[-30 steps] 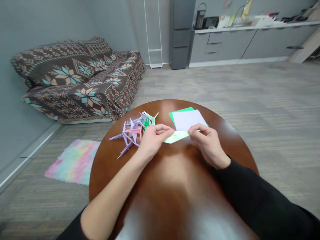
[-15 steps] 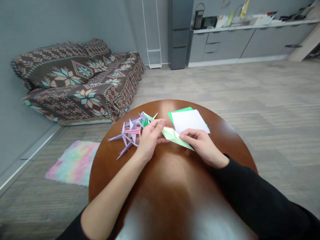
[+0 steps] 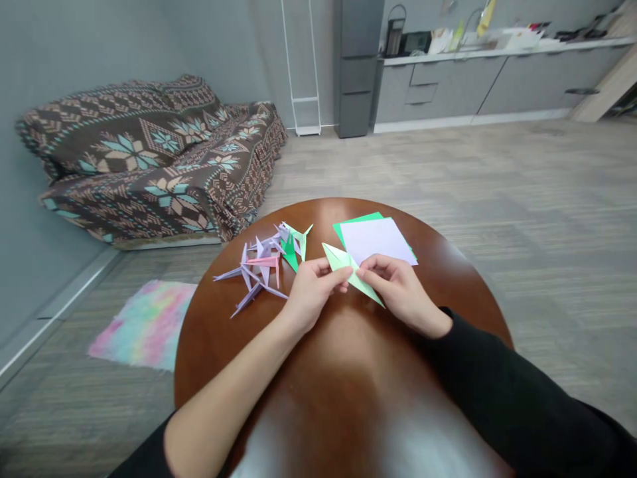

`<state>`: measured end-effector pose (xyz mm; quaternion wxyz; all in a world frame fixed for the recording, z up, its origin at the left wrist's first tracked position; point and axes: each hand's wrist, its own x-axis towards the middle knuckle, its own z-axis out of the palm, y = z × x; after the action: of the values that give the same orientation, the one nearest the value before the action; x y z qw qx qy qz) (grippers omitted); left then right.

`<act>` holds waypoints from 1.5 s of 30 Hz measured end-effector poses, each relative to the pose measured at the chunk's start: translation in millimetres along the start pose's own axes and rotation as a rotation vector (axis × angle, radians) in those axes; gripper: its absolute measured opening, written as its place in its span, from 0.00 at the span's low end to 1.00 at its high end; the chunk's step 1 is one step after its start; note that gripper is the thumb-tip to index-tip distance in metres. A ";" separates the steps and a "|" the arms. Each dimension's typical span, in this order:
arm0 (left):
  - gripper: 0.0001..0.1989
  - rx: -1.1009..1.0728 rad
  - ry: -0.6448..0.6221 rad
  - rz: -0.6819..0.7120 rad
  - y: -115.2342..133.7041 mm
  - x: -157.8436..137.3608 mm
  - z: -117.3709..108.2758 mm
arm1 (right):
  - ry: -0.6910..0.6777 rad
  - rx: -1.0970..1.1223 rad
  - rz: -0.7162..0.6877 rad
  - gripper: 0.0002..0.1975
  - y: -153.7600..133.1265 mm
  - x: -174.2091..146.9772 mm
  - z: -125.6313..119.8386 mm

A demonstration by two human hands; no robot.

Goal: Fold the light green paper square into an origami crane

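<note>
A light green sheet of folded origami paper (image 3: 367, 289), long and diamond-shaped, is held slanting over the table between both hands. My left hand (image 3: 314, 287) pinches its left edge near the middle, thumb on top. My right hand (image 3: 393, 285) grips the opposite edge with thumb and fingers, close to the left thumb. Left of my left hand lies a cluster of folded paper cranes (image 3: 263, 262) in lilac, pink and green. Beyond the right hand, a lilac sheet of paper (image 3: 375, 238) rests on a green sheet (image 3: 355, 222).
The round brown wooden table (image 3: 343, 372) is in front of me. A sofa with a patterned cover (image 3: 159, 153) stands back left, near a pastel fluffy rug (image 3: 144, 325). Grey kitchen cabinets (image 3: 448, 86) and a dark fridge (image 3: 359, 66) line the far wall.
My left hand has come down and nearer, its thumb now pressing on the folded paper's middle. More of the paper's upper point shows. The right hand keeps its grip.
</note>
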<state>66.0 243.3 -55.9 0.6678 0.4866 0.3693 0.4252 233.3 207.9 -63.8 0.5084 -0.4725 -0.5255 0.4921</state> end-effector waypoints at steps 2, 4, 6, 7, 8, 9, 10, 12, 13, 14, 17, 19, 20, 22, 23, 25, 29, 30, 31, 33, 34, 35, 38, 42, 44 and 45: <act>0.10 -0.021 -0.004 0.021 -0.2 -1.8 2.5 | 0.002 0.000 -0.021 0.14 0.4 -0.4 0.5; 0.10 -0.041 0.003 0.021 -0.2 -3.4 4.8 | 0.005 0.001 -0.030 0.14 0.1 -1.1 1.9; 0.11 -0.064 0.031 0.003 -0.5 -4.6 6.8 | 0.010 0.002 -0.034 0.13 -0.5 -2.0 3.6; 0.12 -0.077 0.048 -0.005 -0.7 -5.0 7.8 | 0.011 -0.004 -0.036 0.13 -0.8 -2.4 4.4; 0.11 -0.092 0.065 -0.010 -1.1 -5.3 8.8 | 0.010 -0.013 -0.043 0.13 -0.9 -2.8 5.1; 0.11 -0.110 0.082 -0.013 -1.6 -5.6 9.9 | 0.004 -0.024 -0.054 0.13 -1.0 -3.3 5.5; 0.12 -0.127 0.096 -0.015 -2.2 -5.8 10.9 | -0.003 -0.035 -0.067 0.12 -1.1 -3.7 5.7; 0.12 -0.160 0.115 -0.014 -2.9 -5.7 12.5 | -0.017 -0.056 -0.093 0.11 -1.2 -4.5 6.0; 0.13 -0.174 0.122 -0.017 -2.7 -5.4 12.8 | -0.022 -0.059 -0.099 0.11 -1.3 -4.9 6.3; 0.13 -0.190 0.127 -0.023 -2.1 -4.8 12.4 | -0.027 -0.056 -0.097 0.11 -1.4 -5.4 6.6; 0.16 -0.251 0.153 -0.041 3.4 -1.4 7.6 | -0.043 -0.043 -0.072 0.10 -1.7 -7.1 8.4; 0.17 -0.292 0.178 -0.022 8.6 1.1 2.9 | -0.045 -0.043 -0.063 0.11 -1.7 -7.7 9.6; 0.17 -0.311 0.186 -0.016 10.8 2.0 1.0 | -0.037 -0.042 -0.065 0.11 -1.6 -7.6 10.0; 0.16 -0.354 0.182 -0.022 12.9 2.3 -0.8 | 0.000 -0.029 -0.066 0.12 -1.2 -6.5 9.9; 0.16 -0.366 0.165 -0.040 12.5 1.8 -0.5 | 0.030 -0.019 -0.067 0.12 -1.0 -5.6 9.5; 0.16 -0.336 0.101 -0.086 9.2 -0.2 1.9 | 0.096 -0.007 -0.071 0.13 -0.9 -3.6 8.1; 0.13 -0.128 0.009 -0.064 -0.1 -3.0 6.2 | 0.141 0.048 -0.047 0.14 -1.6 -1.7 5.5; 0.13 -0.087 0.011 -0.042 -1.3 -3.1 6.2 | 0.122 0.070 -0.020 0.14 -1.9 -1.8 5.0; 0.13 -0.059 0.017 -0.026 -1.8 -2.9 5.7 | 0.096 0.096 0.014 0.14 -2.2 -2.1 4.7; 0.14 -0.034 0.034 -0.023 -1.1 -2.5 4.4 | 0.045 0.147 0.084 0.15 -2.5 -2.8 4.1; 0.14 -0.034 0.038 -0.032 -0.1 -2.4 3.8 | 0.029 0.168 0.109 0.15 -2.4 -3.0 3.7; 0.14 -0.042 0.039 -0.045 1.1 -2.4 3.5 | 0.019 0.185 0.122 0.15 -2.1 -3.1 3.3; 0.14 -0.086 0.031 -0.081 4.0 -2.9 3.6 | 0.010 0.198 0.119 0.14 -0.6 -2.9 1.8; 0.15 -0.105 0.043 -0.097 4.1 -3.2 3.8 | 0.019 0.200 0.121 0.14 0.1 -3.1 1.4; 0.15 -0.098 0.057 -0.103 3.1 -3.0 3.5 | 0.024 0.209 0.138 0.14 -0.4 -3.4 2.1; 0.15 -0.096 0.063 -0.106 2.7 -3.0 3.3 | 0.027 0.209 0.143 0.14 -0.7 -3.5 2.5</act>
<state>67.4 239.8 -52.3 0.7000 0.4203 0.3946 0.4215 230.9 204.3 -63.4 0.5257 -0.4597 -0.4295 0.5727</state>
